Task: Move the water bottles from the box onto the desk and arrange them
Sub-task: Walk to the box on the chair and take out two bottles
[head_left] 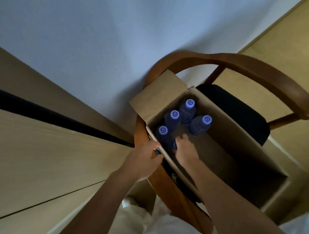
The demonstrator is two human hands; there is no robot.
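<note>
Your left hand (145, 157) clamps the brown cardboard box (224, 130) wall, steadying it; your right hand (184, 147) grips a blue-capped bottle (174, 145).

The box (216, 149) is sitting open on the seat of a chair (241, 110). The counter (42, 143) is lying to the left of the chair. Four bottles (175, 119) are standing upright in the box's far left corner. The left hand (145, 159) is resting on the box's left wall; the right hand (185, 149) is reaching inside, beside the nearest bottle.
</note>
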